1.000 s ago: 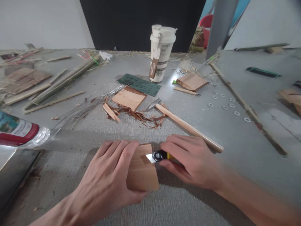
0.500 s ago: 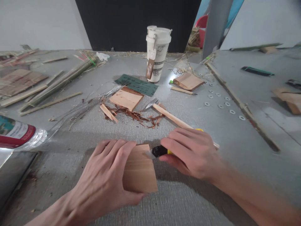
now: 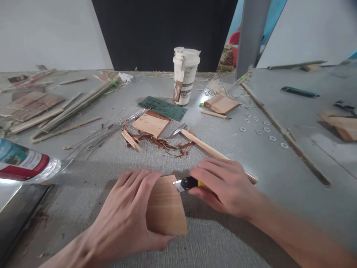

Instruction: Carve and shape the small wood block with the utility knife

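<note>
My left hand (image 3: 126,212) is closed around a small flat wooden block (image 3: 166,208), thumb along the near edge and fingers over the far edge. A utility knife (image 3: 189,184) with a black tip and yellow body sits in my right hand (image 3: 223,186), its fingers wrapped round the handle. The short blade points left and lies at the block's upper right edge; whether it cuts into the wood I cannot tell. Just beyond my right hand lies a hammer (image 3: 206,143) with a pale wooden handle, partly hidden by that hand.
Beyond the block lie a second wooden piece (image 3: 152,123), bark shavings (image 3: 167,145) and green sandpaper (image 3: 163,108). A white lidded cup (image 3: 186,76) stands behind. Several washers (image 3: 259,132) and a long stick (image 3: 284,132) are at right; wires (image 3: 103,130) and a bottle (image 3: 26,160) at left.
The view has tilted up slightly, so the scene sits lower. The knife blade has shifted a little at the block's right edge; both hands keep their holds.
</note>
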The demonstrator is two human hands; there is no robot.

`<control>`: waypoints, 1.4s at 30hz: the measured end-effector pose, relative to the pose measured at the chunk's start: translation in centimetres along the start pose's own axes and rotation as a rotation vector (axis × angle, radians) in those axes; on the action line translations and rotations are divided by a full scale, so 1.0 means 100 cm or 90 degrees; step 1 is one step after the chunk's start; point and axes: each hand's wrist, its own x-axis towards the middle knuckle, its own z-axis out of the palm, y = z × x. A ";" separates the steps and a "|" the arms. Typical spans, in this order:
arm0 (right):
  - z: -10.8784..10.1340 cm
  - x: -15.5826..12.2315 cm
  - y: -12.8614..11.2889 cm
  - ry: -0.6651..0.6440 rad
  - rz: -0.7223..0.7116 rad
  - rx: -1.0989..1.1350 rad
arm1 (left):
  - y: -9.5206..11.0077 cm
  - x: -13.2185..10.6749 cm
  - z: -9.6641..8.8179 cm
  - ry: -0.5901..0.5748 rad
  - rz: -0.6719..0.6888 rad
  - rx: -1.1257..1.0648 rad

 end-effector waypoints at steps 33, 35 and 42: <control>-0.001 -0.001 -0.004 -0.028 0.043 0.089 | 0.000 -0.002 0.008 0.055 0.053 0.014; -0.001 0.000 -0.006 -0.032 0.045 0.087 | 0.001 -0.002 0.008 0.060 0.064 0.019; -0.002 0.001 -0.002 -0.008 -0.005 0.019 | 0.002 0.001 0.008 0.064 0.056 0.009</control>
